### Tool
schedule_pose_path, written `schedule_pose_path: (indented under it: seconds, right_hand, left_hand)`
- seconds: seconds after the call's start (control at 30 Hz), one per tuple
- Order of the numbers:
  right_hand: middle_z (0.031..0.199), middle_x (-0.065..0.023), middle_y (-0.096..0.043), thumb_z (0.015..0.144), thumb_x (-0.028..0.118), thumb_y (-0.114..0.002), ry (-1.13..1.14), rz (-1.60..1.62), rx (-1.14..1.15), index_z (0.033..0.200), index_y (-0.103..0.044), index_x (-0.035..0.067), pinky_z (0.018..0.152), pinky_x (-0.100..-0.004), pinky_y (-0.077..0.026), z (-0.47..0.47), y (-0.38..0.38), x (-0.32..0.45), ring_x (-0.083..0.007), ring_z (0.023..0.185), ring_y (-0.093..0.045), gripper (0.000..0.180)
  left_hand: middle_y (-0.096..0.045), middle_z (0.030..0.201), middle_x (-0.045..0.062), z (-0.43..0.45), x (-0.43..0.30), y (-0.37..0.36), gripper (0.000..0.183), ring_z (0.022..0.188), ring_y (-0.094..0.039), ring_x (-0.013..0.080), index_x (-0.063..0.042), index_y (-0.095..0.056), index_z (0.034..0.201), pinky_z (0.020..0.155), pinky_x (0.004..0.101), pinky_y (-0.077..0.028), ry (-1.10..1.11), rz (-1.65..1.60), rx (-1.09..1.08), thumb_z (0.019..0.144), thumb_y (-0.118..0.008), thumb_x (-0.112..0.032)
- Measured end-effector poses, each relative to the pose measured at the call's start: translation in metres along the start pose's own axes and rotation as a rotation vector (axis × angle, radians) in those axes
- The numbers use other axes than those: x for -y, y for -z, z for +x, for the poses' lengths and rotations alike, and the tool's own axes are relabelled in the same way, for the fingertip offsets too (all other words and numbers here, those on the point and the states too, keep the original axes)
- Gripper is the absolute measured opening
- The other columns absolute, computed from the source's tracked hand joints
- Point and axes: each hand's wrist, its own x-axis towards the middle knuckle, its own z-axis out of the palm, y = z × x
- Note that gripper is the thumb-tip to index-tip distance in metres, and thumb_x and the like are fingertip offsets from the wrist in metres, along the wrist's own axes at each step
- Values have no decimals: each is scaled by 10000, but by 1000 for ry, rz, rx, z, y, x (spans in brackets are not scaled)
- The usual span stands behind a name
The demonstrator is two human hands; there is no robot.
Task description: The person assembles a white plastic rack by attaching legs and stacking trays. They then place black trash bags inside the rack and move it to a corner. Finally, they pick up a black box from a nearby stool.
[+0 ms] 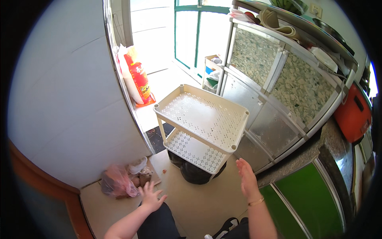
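Note:
A cream plastic shelf rack with perforated tiers stands before me. Its upper tier holds nothing, and its lower tier shows bare through the gap. Black plastic bags sit beneath the lower tier. My left hand hovers over my leg with fingers spread, nearest to a pink plastic bag by the wall. To the right of the rack's near corner my right hand is raised, its fingers extended and a bracelet on the wrist. Neither hand touches the rack.
A metal-framed cabinet stands close on the right, beside a stone counter and green cupboard doors. A red and white sack leans at the doorway. Root vegetables lie on the floor at left. A watermelon tops the cabinet.

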Motion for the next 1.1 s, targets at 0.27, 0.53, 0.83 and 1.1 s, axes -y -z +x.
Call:
schedule_pose_path:
  seconds: [0.27,0.53,0.83,1.1]
  right_hand:
    - [1439,-78,-395,1033,352,-353,64,125,-66,1420,-358,70,1101,-364,-241,20,-40,-38,-202,1338,-357,479]
    - [1516,-198,-261,1005,266,-409,308,-484,175,1423,-287,-65,1121,-390,-250,-13,-6,-97,-294,1376,-320,547]
    - [1111,-58,-568,969,297,-546,-1093,132,-8,1236,-516,65,848,-348,-504,-177,-9,21,-193,1031,-578,355]
    - [1483,-168,-304,900,661,-440,-965,111,-153,1506,-155,141,1060,-580,-289,58,-8,173,-349,1365,-305,847]
  left_hand:
    - [-511,1316,114,-115,-1,40,387,1273,-396,329,-198,-664,1127,1046,461,-330,302,-161,56,764,-659,-333]
    - [-565,1272,121,-144,-61,125,299,1228,-463,349,-265,-698,1112,1035,452,-394,317,-273,378,835,-610,-337]
    - [-470,1389,156,-121,-185,164,496,1376,-285,337,-224,-598,1275,1094,565,-248,662,-106,629,869,-538,-502]
    - [-450,1384,150,95,-132,241,611,1105,-567,331,-184,-327,1449,927,478,-457,1222,-1650,19,944,-522,-467]
